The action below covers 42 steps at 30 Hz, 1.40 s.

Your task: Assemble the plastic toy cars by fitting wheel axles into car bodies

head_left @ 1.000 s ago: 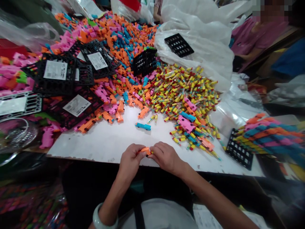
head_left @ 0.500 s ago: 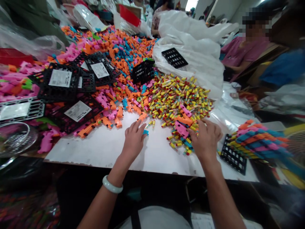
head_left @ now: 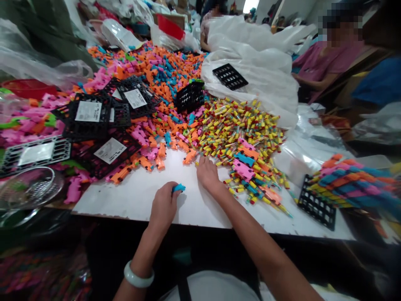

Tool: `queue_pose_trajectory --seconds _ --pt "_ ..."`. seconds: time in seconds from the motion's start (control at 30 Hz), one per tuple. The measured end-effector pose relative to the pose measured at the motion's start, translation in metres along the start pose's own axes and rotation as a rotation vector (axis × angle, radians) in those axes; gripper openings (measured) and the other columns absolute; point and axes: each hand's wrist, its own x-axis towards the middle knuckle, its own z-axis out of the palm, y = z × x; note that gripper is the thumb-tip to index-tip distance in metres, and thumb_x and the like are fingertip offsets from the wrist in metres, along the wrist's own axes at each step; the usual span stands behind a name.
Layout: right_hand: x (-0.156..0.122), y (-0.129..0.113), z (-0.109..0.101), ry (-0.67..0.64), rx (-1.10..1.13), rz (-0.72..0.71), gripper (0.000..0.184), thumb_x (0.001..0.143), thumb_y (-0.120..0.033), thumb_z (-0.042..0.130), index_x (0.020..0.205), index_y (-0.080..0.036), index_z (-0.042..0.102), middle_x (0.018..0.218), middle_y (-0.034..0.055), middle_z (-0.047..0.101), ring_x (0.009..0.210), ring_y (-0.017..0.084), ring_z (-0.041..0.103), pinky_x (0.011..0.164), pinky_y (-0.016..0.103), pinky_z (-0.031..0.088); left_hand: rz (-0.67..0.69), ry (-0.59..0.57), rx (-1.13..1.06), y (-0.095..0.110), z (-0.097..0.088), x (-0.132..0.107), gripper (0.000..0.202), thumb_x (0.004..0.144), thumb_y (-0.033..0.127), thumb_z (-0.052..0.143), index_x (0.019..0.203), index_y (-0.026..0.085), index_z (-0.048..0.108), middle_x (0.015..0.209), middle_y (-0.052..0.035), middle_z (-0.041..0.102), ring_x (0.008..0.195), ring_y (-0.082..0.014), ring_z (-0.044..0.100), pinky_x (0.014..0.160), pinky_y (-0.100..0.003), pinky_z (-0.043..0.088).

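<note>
Near the front of the white tabletop (head_left: pixel 125 200), my left hand (head_left: pixel 163 205) is closed on a small blue toy car (head_left: pixel 178 188), whose end sticks out past the thumb. My right hand (head_left: pixel 207 173) is at the near left edge of a heap of small clear tubes with yellow and red ends (head_left: pixel 247 125). Its fingers are curled down at the table, and what they hold is hidden. To the right of that hand, a pink toy car (head_left: pixel 243 169), a blue toy car (head_left: pixel 244 159) and an orange toy car (head_left: pixel 272 195) lie on the tubes.
A large heap of toy cars (head_left: pixel 159 75) covers the back left, with labelled black trays (head_left: pixel 89 112) on top. A wire strainer (head_left: pixel 31 188) stands at left. On the right, a black tray (head_left: pixel 317 205) leans beside stacked colourful pieces (head_left: pixel 347 179). A person in pink (head_left: pixel 328 62) sits beyond.
My left hand has drawn back toward me with the blue toy car. My right hand has left the cars on the tubes and moved left. An orange toy car now lies at that pile's front.
</note>
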Motion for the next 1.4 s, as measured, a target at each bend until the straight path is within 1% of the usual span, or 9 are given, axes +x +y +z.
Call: queue_pose_trajectory --seconds 0.07,0.2,0.3,0.43,0.6,0.77,0.93,1.27,1.4 --pt "-0.013 0.005 -0.005 -0.06 0.083 -0.086 0.012 0.093 -0.02 0.048 0.098 -0.012 0.055 0.099 0.0173 0.063 0.089 0.025 0.059 0.076 0.035 0.045 -0.033 0.023 -0.094 -0.001 -0.001 -0.009 0.022 0.09 0.032 0.046 0.104 0.02 0.059 0.101 -0.0061 0.067 0.092 -0.022 0.061 0.082 -0.036 0.048" --pt "-0.047 0.017 -0.014 -0.162 0.493 -0.187 0.015 0.089 -0.032 0.056 0.096 -0.019 0.054 0.085 0.0017 0.061 0.075 0.015 0.055 0.069 0.027 0.044 -0.013 0.042 -0.223 -0.001 -0.001 -0.025 0.024 0.091 0.035 0.048 0.107 0.022 0.059 0.103 -0.0051 0.067 0.096 -0.0196 0.061 0.085 -0.033 0.049" --pt "-0.071 0.025 -0.02 -0.196 0.673 -0.183 0.017 0.092 -0.035 0.051 0.1 -0.02 0.055 0.086 0.0002 0.061 0.069 0.012 0.052 0.064 0.024 0.042 0.009 0.003 -0.258 -0.001 -0.002 -0.033 0.023 0.091 0.036 0.048 0.106 0.024 0.06 0.101 -0.0041 0.066 0.095 -0.0186 0.061 0.085 -0.033 0.049" --pt "-0.088 0.026 -0.027 -0.271 0.73 -0.185 0.018 0.093 -0.035 0.048 0.102 -0.021 0.056 0.076 -0.0013 0.059 0.061 0.011 0.049 0.058 0.023 0.04 0.018 -0.001 -0.278 0.002 -0.004 -0.035 0.023 0.092 0.037 0.047 0.105 0.023 0.06 0.098 -0.0048 0.066 0.092 -0.0189 0.061 0.084 -0.034 0.05" --pt "-0.093 0.025 -0.033 -0.322 0.736 -0.27 0.02 0.095 -0.034 0.046 0.107 -0.022 0.055 0.082 -0.0006 0.061 0.07 0.012 0.054 0.065 0.023 0.044 0.051 -0.016 -0.258 0.008 -0.005 -0.034 0.023 0.092 0.035 0.046 0.104 0.022 0.06 0.098 -0.0057 0.066 0.091 -0.0195 0.061 0.084 -0.035 0.051" --pt "-0.094 0.026 -0.032 -0.272 0.746 -0.371 0.02 0.096 -0.034 0.047 0.105 -0.022 0.06 0.097 0.0041 0.065 0.086 0.014 0.06 0.078 0.026 0.047 0.105 -0.041 -0.225 0.011 -0.006 -0.035 0.021 0.093 0.032 0.045 0.103 0.021 0.06 0.099 -0.0067 0.065 0.094 -0.0195 0.06 0.086 -0.035 0.05" --pt "-0.094 0.026 -0.032 -0.25 0.6 -0.513 0.022 0.097 -0.03 0.044 0.109 -0.022 0.061 0.093 0.0054 0.066 0.087 0.016 0.061 0.078 0.027 0.048 0.151 -0.068 -0.189 0.015 -0.006 -0.035 0.02 0.092 0.031 0.045 0.1 0.022 0.061 0.093 -0.0064 0.065 0.089 -0.0202 0.059 0.08 -0.034 0.05" --pt "-0.095 0.025 -0.03 -0.215 0.345 -0.716 0.02 0.096 -0.018 0.042 0.102 -0.021 0.061 0.084 0.0046 0.064 0.08 0.016 0.056 0.068 0.025 0.042 -0.054 -0.094 -0.24 0.016 0.001 -0.04 0.021 0.087 0.035 0.048 0.088 0.024 0.065 0.082 -0.0032 0.064 0.08 -0.0201 0.059 0.076 -0.034 0.048" --pt "-0.103 0.02 -0.031 -0.133 0.228 -0.731 0.017 0.096 -0.028 0.046 0.099 -0.019 0.06 0.082 0.0051 0.062 0.076 0.017 0.053 0.065 0.027 0.038 -0.164 -0.098 -0.358 0.015 0.0 -0.041 0.02 0.083 0.036 0.052 0.087 0.024 0.067 0.084 -0.0022 0.067 0.081 -0.0197 0.061 0.077 -0.034 0.048"
